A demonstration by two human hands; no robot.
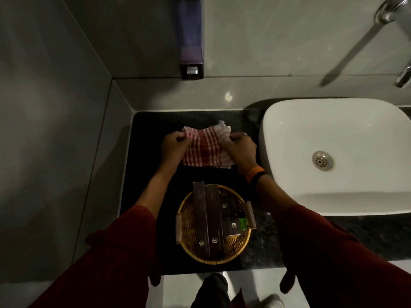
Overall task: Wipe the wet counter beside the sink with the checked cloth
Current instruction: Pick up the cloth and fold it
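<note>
A red-and-white checked cloth [205, 147] lies bunched on the black stone counter [146, 174], left of the white sink [333, 138]. My left hand [174, 147] grips the cloth's left edge with closed fingers. Over on the other side, my right hand [241, 150] pinches its right edge, close to the sink's wall. Both hands rest low on the cloth, which touches the counter beneath them. An orange and black band sits on my right wrist.
A round wicker basket [189, 221] with several dark boxes stands on the counter near its front edge, between my forearms. A wall soap dispenser [192, 70] hangs above the back ledge. A chrome tap [355, 45] reaches out at the upper right. Grey tiled wall closes the left side.
</note>
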